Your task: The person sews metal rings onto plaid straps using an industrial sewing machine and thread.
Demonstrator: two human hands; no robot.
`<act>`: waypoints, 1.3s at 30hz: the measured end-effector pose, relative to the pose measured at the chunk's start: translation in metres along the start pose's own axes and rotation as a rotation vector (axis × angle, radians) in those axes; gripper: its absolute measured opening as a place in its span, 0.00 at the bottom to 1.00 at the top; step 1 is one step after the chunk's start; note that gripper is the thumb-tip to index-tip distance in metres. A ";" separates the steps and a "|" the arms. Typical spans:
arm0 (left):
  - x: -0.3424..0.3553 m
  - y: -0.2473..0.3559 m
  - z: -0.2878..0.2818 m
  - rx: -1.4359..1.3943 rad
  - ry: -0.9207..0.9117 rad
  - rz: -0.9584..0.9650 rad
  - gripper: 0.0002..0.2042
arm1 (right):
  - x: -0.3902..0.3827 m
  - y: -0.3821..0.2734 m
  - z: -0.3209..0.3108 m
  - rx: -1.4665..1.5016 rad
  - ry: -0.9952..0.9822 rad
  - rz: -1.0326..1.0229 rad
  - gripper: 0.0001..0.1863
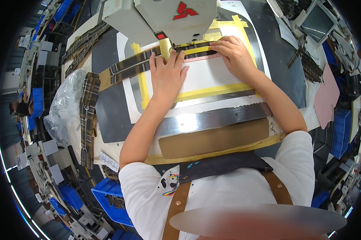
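Observation:
A dark plaid fabric strip (128,63) with a zipper along it lies under the head of a white sewing machine (176,20). Beside the needle area my left hand (165,78) rests palm down, its fingers spread and the fingertips at the strip's near edge. A narrow yellow strip (197,51) runs along the plaid fabric to the right of the needle. My right hand (238,58) has its fingers together at the right end of these strips, gripping the fabric there; its thumb is hidden. Below lies a white sheet (204,76) bordered with yellow tape.
A metal bar (212,120) and brown cardboard (214,138) line the table's near edge. More plaid strips (88,120) hang at the left, by a clear plastic bag (64,108). A blue bin (112,200) stands below left. Plaid pieces (310,64) and pink card (326,96) lie right.

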State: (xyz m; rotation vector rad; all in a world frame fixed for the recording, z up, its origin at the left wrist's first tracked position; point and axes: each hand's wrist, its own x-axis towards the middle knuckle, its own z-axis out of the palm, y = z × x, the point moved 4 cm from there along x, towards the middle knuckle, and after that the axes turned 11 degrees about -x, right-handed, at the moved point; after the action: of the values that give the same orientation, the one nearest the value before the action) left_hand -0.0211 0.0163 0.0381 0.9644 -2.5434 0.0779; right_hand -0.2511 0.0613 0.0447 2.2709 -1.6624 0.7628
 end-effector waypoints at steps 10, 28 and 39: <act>-0.003 -0.002 -0.001 0.080 0.026 -0.025 0.20 | 0.001 -0.004 0.002 -0.059 -0.022 -0.057 0.16; -0.011 -0.013 -0.004 0.076 0.066 -0.017 0.22 | 0.002 -0.013 0.007 -0.137 -0.069 -0.091 0.20; -0.017 -0.024 -0.006 0.060 0.058 -0.020 0.22 | 0.006 -0.024 0.012 -0.115 -0.072 -0.134 0.20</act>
State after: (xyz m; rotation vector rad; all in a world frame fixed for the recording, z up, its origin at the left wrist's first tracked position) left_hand 0.0078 0.0099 0.0350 0.9955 -2.4911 0.1746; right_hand -0.2241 0.0581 0.0405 2.3261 -1.5226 0.5468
